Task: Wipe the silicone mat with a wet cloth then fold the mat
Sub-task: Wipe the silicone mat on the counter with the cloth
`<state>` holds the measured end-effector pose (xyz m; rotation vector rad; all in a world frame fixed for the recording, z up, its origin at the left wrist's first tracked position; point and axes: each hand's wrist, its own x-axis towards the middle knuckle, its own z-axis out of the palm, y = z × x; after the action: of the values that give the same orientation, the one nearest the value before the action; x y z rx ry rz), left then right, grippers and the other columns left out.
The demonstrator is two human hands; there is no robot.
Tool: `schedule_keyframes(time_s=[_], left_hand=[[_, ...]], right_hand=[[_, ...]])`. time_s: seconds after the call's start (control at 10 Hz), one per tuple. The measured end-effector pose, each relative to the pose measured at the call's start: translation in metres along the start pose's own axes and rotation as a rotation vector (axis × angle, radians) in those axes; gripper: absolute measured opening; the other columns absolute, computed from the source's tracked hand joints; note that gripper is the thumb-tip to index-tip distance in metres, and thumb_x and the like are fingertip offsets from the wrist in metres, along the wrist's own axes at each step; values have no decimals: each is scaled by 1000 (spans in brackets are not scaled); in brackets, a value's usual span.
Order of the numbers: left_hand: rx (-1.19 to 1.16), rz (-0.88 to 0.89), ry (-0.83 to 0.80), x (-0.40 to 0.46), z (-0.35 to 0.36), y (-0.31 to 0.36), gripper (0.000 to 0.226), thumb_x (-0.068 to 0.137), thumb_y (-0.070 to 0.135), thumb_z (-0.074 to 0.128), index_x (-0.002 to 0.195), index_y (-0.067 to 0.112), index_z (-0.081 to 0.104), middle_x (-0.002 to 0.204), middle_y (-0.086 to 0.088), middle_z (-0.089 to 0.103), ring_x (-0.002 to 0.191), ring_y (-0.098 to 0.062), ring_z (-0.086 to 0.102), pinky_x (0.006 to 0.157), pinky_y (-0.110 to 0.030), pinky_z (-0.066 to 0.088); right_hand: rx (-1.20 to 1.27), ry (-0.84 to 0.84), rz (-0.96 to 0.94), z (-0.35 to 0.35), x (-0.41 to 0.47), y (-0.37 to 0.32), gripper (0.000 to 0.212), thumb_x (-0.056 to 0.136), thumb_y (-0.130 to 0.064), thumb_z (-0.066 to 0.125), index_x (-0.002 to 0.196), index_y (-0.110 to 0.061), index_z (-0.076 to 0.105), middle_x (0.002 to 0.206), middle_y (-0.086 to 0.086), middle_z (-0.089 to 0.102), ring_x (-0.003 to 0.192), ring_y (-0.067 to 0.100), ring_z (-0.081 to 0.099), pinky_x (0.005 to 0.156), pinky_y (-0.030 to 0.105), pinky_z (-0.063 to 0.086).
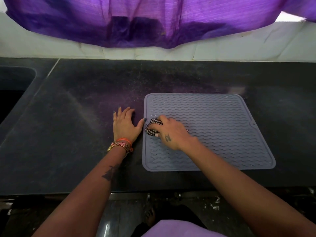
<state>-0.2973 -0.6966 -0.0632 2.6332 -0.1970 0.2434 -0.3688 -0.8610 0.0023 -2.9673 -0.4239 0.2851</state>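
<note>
A grey silicone mat [222, 120] with wavy ridges lies flat on the dark countertop, right of centre. My right hand [172, 132] grips a bunched black-and-white checked cloth [153, 125] and holds it down on the mat's left part, near its left edge. My left hand [125, 125] rests flat on the counter just left of the mat, fingers spread, with the thumb reaching to the mat's left edge. A watch and orange bands circle that wrist.
A dark sink [15, 89] is sunk into the countertop [77, 117] at the far left. A purple curtain [153, 23] hangs over the white tiled wall behind. The counter's front edge runs below the mat, with floor beneath it.
</note>
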Motion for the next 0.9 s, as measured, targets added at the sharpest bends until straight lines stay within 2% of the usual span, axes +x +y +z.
schedule_keyframes(time_s=[0.2, 0.3, 0.4, 0.5, 0.6, 0.7, 0.9], left_hand=[[-7, 0, -1, -1, 0, -1, 59, 84, 51, 55, 129, 15, 49, 144, -7, 42, 142, -29, 19, 118, -42, 4], [-8, -1, 2, -1, 0, -1, 58, 84, 51, 55, 129, 15, 49, 145, -7, 41, 142, -28, 19, 118, -41, 3], [-4, -3, 1, -1, 0, -1, 57, 84, 50, 54, 129, 16, 49, 145, -6, 41, 142, -28, 19, 118, -41, 3], [-4, -3, 2, -1, 0, -1, 57, 84, 50, 54, 129, 16, 48, 145, -6, 41, 142, -28, 19, 118, -40, 2], [-5, -2, 7, -1, 0, -1, 58, 84, 50, 55, 129, 15, 49, 145, -7, 41, 142, -28, 19, 118, -40, 3], [-10, 1, 13, -1, 1, -1, 57, 83, 49, 56, 128, 14, 50, 144, -7, 42, 142, -29, 20, 118, -42, 4], [-1, 2, 11, -1, 2, -2, 58, 83, 52, 55, 128, 15, 50, 144, -7, 43, 141, -29, 21, 118, -42, 4]], right_hand=[[-81, 13, -208, 5, -19, -13, 35, 92, -26, 50, 126, -30, 48, 125, 8, 43, 101, 29, 51, 77, 38, 44], [88, -77, -244, -9, -17, -1, 31, 91, -30, 53, 120, -38, 53, 118, -3, 50, 105, 20, 51, 80, 34, 44], [177, -12, -105, -17, -2, 12, 43, 90, -33, 53, 130, -44, 42, 124, -7, 53, 112, 18, 50, 86, 37, 45], [46, 38, -41, -14, 9, 8, 56, 85, -32, 60, 135, -37, 34, 126, -3, 56, 114, 22, 53, 88, 38, 45], [-52, 44, -103, -10, 10, -3, 52, 82, -30, 63, 131, -31, 44, 120, -1, 58, 109, 23, 56, 85, 36, 45], [-108, 60, -180, -12, 3, -12, 47, 83, -29, 62, 128, -29, 49, 122, -1, 58, 109, 23, 55, 83, 36, 45], [-85, -45, -355, -9, -26, -24, 41, 84, -28, 62, 123, -34, 52, 120, -1, 59, 108, 23, 53, 86, 40, 48]])
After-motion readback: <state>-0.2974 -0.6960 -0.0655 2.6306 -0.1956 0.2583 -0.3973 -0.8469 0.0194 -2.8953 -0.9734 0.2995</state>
